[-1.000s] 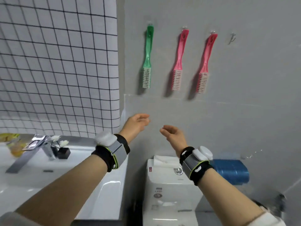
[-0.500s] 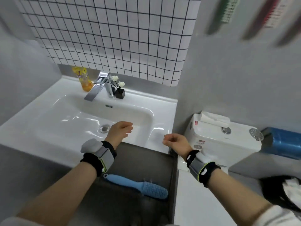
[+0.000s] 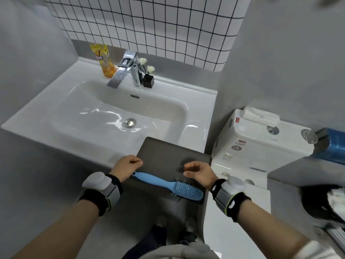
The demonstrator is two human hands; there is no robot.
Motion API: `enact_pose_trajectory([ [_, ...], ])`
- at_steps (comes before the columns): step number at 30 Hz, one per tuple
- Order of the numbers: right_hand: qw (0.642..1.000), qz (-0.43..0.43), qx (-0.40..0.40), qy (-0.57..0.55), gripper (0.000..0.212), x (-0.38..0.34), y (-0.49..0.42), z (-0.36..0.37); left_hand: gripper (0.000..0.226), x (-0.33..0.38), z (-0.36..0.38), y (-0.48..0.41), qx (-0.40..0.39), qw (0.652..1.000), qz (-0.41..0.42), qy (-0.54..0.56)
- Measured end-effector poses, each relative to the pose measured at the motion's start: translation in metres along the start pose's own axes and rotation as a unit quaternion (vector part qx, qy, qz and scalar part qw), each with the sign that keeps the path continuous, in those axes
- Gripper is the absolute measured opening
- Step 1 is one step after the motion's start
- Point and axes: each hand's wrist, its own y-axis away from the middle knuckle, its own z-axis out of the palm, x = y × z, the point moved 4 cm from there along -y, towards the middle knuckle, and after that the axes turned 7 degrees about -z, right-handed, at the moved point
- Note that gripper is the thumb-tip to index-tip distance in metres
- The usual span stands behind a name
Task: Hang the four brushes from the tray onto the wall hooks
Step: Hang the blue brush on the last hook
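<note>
A person's two bare hands hover over a dark grey tray (image 3: pixel 173 152) that sits on the front right corner of a glossy white ceramic sink (image 3: pixel 56 116), where a single blue brush (image 3: pixel 168 186) lies along the tray's near edge. The brush, moulded in smooth plastic with a slim handle ending in a small hanging loop and a block of stubby blue bristles facing up, points its loop toward the tray's near left corner and its head toward the near right corner. The left hand (image 3: pixel 127 168), loosely curled and empty, rests just above the loop end at the tray's left edge, apparently placed to take the handle; whether it touches the brush cannot be told. The right hand (image 3: pixel 199 172), fingers half curled and holding nothing, hangs over the tray just beyond the bristle head, apart from the left. Both wrists carry black-and-grey strapped bands with white rounded pods. With only one brush in the flat, matte, raised-rim tray, the job looks close to done, and this piece likely goes next; the wall hooks lie out of view. Along the sink's back edge stand a chrome tap (image 3: pixel 124 71), a yellow bottle (image 3: pixel 103 59) and a small black vase of white flowers (image 3: pixel 147 75) beneath a white tile grid. A white toilet cistern (image 3: pixel 261 144) stands right of the tray.
</note>
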Motion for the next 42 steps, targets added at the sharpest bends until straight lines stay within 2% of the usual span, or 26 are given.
enact_pose_trajectory([
  [6, 1.0, -0.003, 0.007, 0.015, 0.03, -0.003, 0.005, 0.002, 0.023, 0.005, 0.003, -0.003, -0.109, 0.982, 0.022, -0.15],
  [11, 1.0, 0.001, 0.01, 0.025, 0.03, -0.003, 0.008, 0.005, 0.025, 0.012, 0.009, -0.005, -0.121, 0.962, 0.046, -0.24],
  [16, 0.999, 0.01, -0.001, 0.036, 0.031, -0.003, 0.011, 0.008, 0.02, 0.017, 0.012, -0.009, -0.128, 0.952, 0.058, -0.273],
  [25, 0.997, 0.017, -0.027, 0.075, 0.031, 0.0, 0.01, 0.014, 0.03, 0.022, 0.015, -0.012, -0.162, 0.932, 0.084, -0.312],
  [28, 0.996, 0.017, -0.033, 0.079, 0.031, 0.0, 0.007, 0.013, 0.03, 0.029, 0.011, -0.018, -0.183, 0.934, 0.09, -0.295],
  [30, 0.997, 0.016, -0.032, 0.065, 0.03, -0.001, 0.005, 0.012, 0.021, 0.036, 0.007, -0.022, -0.198, 0.94, 0.089, -0.263],
  [35, 0.995, 0.034, -0.072, 0.058, 0.031, -0.002, 0.005, 0.005, 0.001, 0.067, -0.006, -0.035, -0.205, 0.973, 0.077, -0.071],
  [37, 0.995, 0.031, -0.08, 0.054, 0.028, -0.004, 0.005, -0.002, 0.008, 0.089, -0.008, -0.039, -0.202, 0.976, 0.088, -0.005],
  [39, 0.995, 0.022, -0.082, 0.044, 0.016, -0.009, 0.004, -0.009, 0.013, 0.114, -0.006, -0.039, -0.188, 0.976, 0.104, 0.016],
  [42, 0.999, 0.001, -0.047, 0.022, 0.007, -0.023, 0.004, -0.03, 0.012, 0.158, -0.003, -0.037, -0.157, 0.977, 0.137, 0.044],
])
